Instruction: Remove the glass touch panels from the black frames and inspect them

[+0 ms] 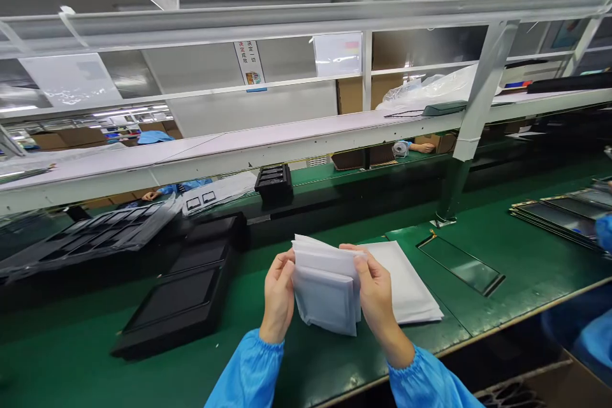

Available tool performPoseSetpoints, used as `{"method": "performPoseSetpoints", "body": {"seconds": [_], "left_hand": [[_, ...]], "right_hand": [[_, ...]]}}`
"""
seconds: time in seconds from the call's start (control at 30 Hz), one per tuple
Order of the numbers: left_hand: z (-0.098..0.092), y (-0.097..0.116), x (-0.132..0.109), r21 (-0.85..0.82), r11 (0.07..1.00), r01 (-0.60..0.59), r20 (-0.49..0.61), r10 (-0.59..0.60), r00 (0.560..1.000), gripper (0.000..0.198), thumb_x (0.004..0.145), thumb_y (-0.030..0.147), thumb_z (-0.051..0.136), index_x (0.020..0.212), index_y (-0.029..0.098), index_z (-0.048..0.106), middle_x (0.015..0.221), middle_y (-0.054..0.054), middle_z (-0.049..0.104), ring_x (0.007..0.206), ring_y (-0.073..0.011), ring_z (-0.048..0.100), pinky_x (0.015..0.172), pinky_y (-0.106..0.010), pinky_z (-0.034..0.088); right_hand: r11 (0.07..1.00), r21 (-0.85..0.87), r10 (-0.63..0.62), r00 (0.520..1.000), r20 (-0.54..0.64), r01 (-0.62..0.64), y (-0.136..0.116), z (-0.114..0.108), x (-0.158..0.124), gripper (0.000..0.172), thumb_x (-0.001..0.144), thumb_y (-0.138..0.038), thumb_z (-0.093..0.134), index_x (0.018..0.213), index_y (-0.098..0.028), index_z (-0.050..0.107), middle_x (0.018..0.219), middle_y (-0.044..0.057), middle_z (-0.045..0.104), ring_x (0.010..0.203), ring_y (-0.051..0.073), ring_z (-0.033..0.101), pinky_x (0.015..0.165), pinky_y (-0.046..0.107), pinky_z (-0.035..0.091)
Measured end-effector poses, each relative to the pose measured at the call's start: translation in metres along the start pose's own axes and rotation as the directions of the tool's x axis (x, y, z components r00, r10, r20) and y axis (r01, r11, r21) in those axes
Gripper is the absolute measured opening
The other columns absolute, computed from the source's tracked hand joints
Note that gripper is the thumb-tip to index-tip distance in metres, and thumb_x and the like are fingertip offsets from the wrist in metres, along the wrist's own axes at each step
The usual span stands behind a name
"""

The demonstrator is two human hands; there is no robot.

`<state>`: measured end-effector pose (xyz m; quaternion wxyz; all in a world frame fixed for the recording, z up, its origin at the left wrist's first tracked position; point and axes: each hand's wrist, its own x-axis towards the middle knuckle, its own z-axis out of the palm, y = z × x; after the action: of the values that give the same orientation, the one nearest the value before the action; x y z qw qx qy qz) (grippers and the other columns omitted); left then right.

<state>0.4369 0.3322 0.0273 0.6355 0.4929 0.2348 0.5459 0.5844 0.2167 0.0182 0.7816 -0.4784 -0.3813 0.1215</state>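
Observation:
Several white, semi-translucent pouches (325,299) are held upright above the green bench. My left hand (279,296) pinches their left edge, thumb in front. On the other side, my right hand (377,290) grips the upper right edge with its thumb on the front. The fingers behind the pouches are partly hidden. A stack of flat white sheets (411,287) lies on the bench just right of and behind my right hand. Farther right rests a thin glass panel (461,262) with a dark frame.
Black trays (176,296) sit at the left, near plastic-wrapped trays (95,233). A small black box (274,183) stands behind. Stacked dark panels (559,217) lie at the right. A white shelf (287,143) on metal posts spans the bench. Other people's hands (421,147) show beyond it.

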Motion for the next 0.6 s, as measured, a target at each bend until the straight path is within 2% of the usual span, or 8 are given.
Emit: {"method": "performPoseSetpoints", "body": {"seconds": [0.07, 0.17, 0.27, 0.43, 0.5, 0.6], "left_hand": [[0.000, -0.005, -0.003, -0.013, 1.000, 0.028, 0.001, -0.028, 1.000, 0.039, 0.074, 0.052, 0.090, 0.081, 0.018, 0.073, 0.083, -0.004, 0.072, 0.076, -0.0191, 0.066, 0.069, -0.028, 0.051], [0.000, -0.009, -0.004, -0.033, 0.999, 0.038, -0.013, -0.039, 0.999, 0.040, 0.074, 0.051, 0.091, 0.073, 0.018, 0.069, 0.078, -0.003, 0.071, 0.071, -0.0164, 0.062, 0.066, -0.026, 0.051], [0.002, -0.005, -0.002, -0.041, 0.999, 0.030, -0.019, -0.031, 0.999, 0.038, 0.074, 0.050, 0.091, 0.073, 0.018, 0.070, 0.088, -0.006, 0.076, 0.078, -0.0188, 0.067, 0.071, -0.028, 0.054], [0.008, 0.011, 0.005, -0.030, 1.000, -0.005, 0.008, 0.006, 1.000, 0.035, 0.077, 0.049, 0.090, 0.086, 0.018, 0.078, 0.116, -0.012, 0.080, 0.107, -0.0279, 0.072, 0.090, -0.036, 0.056], [0.009, 0.015, 0.007, -0.022, 1.000, -0.018, 0.018, 0.019, 1.000, 0.035, 0.076, 0.050, 0.091, 0.087, 0.019, 0.079, 0.124, -0.014, 0.078, 0.115, -0.0303, 0.070, 0.096, -0.038, 0.055], [0.010, 0.017, 0.007, -0.020, 0.999, -0.025, 0.019, 0.026, 0.999, 0.038, 0.074, 0.052, 0.092, 0.075, 0.018, 0.075, 0.125, -0.015, 0.079, 0.111, -0.0314, 0.072, 0.092, -0.039, 0.056]], "right_hand": [[0.999, 0.001, -0.037, 0.999, 0.040, 0.037, 0.007, -0.003, -0.008, 0.041, 0.102, -0.053, 0.058, 0.115, -0.024, 0.083, 0.120, 0.011, 0.079, 0.114, 0.032, 0.070, 0.099, 0.045, 0.054], [0.997, -0.016, -0.076, 0.994, 0.076, 0.077, 0.015, -0.005, -0.017, 0.037, 0.096, -0.053, 0.067, 0.115, -0.025, 0.083, 0.124, 0.011, 0.078, 0.119, 0.035, 0.069, 0.102, 0.048, 0.054], [0.995, -0.057, -0.078, 0.996, 0.044, 0.080, 0.016, -0.004, -0.016, 0.027, 0.099, -0.043, 0.066, 0.111, -0.027, 0.084, 0.124, 0.010, 0.078, 0.119, 0.034, 0.069, 0.103, 0.048, 0.052], [0.994, -0.085, -0.070, 0.997, -0.009, 0.069, 0.002, 0.002, 0.000, 0.028, 0.103, -0.040, 0.060, 0.112, -0.026, 0.082, 0.118, 0.008, 0.079, 0.112, 0.031, 0.070, 0.096, 0.042, 0.053], [0.994, -0.079, -0.071, 0.997, -0.014, 0.070, -0.004, 0.002, 0.005, 0.027, 0.102, -0.040, 0.061, 0.103, -0.024, 0.083, 0.107, 0.007, 0.078, 0.103, 0.029, 0.070, 0.090, 0.039, 0.055], [0.995, -0.071, -0.074, 0.997, -0.033, 0.071, -0.010, 0.001, 0.007, 0.028, 0.099, -0.039, 0.065, 0.082, -0.023, 0.080, 0.086, 0.004, 0.073, 0.086, 0.026, 0.067, 0.079, 0.036, 0.054]]}}
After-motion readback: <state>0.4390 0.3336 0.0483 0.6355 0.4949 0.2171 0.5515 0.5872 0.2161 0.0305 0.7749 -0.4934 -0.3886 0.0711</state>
